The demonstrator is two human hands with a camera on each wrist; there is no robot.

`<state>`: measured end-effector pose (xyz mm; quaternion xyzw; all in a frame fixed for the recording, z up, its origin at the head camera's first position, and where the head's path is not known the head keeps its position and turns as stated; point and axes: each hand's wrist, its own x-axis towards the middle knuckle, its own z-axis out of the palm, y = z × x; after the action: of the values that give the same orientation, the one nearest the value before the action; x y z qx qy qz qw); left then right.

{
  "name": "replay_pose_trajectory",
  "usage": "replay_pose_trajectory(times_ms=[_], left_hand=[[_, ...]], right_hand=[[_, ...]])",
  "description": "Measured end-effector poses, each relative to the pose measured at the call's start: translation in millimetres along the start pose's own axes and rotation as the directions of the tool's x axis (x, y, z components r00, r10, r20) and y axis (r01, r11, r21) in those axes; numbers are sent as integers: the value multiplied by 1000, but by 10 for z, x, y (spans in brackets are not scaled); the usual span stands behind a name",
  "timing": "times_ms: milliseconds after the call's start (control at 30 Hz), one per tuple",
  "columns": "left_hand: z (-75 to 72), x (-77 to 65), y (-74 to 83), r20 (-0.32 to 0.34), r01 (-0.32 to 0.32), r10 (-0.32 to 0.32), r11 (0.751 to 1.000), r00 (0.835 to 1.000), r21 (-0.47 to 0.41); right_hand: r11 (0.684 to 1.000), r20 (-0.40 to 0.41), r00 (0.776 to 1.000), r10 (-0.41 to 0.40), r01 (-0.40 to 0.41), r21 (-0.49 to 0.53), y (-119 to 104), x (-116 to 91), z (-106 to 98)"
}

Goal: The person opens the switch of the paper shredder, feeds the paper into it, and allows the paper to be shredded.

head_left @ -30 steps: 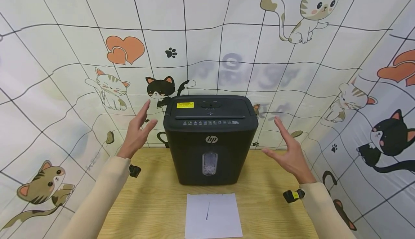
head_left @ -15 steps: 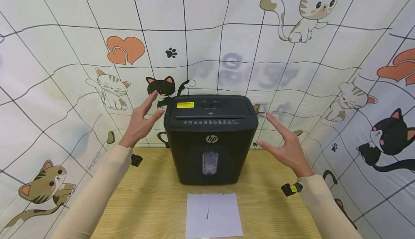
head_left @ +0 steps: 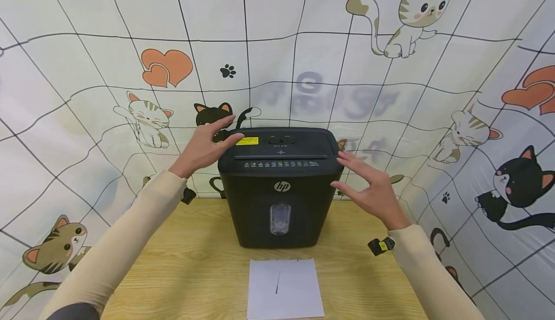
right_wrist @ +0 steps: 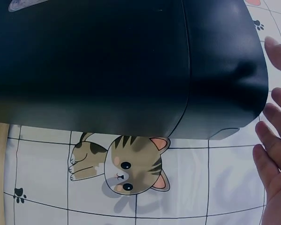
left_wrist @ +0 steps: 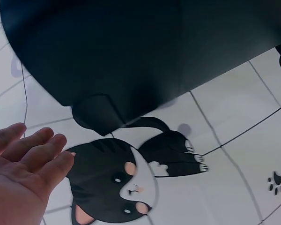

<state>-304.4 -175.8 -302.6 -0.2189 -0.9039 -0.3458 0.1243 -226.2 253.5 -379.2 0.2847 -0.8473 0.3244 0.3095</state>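
A black HP paper shredder [head_left: 256, 199] stands upright on the wooden table, with a yellow label [head_left: 248, 141] on its top and a small window [head_left: 280, 219] showing shredded bits. My left hand [head_left: 204, 145] reaches over the shredder's upper left corner, thumb and fingers spread, overlapping the label's edge in the head view. At the upper right side my right hand [head_left: 368, 185] has its fingertips right by the shredder's edge. The right wrist view shows those fingers [right_wrist: 271, 145] extended beside the black casing [right_wrist: 107, 70]. Neither hand holds anything.
A white sheet of paper [head_left: 286, 300] with a short dark line lies on the wooden table [head_left: 195, 262] in front of the shredder. A white cat-print curtain [head_left: 277, 60] hangs close behind and on both sides.
Both hands have moved inward toward the shredder's top, the left to the right and slightly up, the right to the left. The shredder and paper have stayed put.
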Motion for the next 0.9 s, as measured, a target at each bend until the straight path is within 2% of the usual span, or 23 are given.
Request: replay_pose_trajectory(times_ms=[133, 333, 533, 733, 900], left_hand=[[-1, 123, 111, 47, -17, 15, 998, 999, 53], [9, 279, 239, 119, 2, -14, 995, 993, 101], [66, 461, 360, 207, 8, -38, 990, 978, 142], [171, 674, 458, 258, -37, -12, 982, 966, 184], [254, 837, 543, 274, -79, 8, 965, 962, 249]], right_hand=[[1000, 11, 1000, -17, 18, -11, -23, 48, 17], [997, -25, 996, -83, 83, 9, -14, 84, 87], [993, -66, 991, -117, 116, -23, -19, 112, 126], [994, -76, 992, -105, 107, 21, -42, 109, 165], [995, -77, 992, -97, 99, 26, -66, 98, 190]])
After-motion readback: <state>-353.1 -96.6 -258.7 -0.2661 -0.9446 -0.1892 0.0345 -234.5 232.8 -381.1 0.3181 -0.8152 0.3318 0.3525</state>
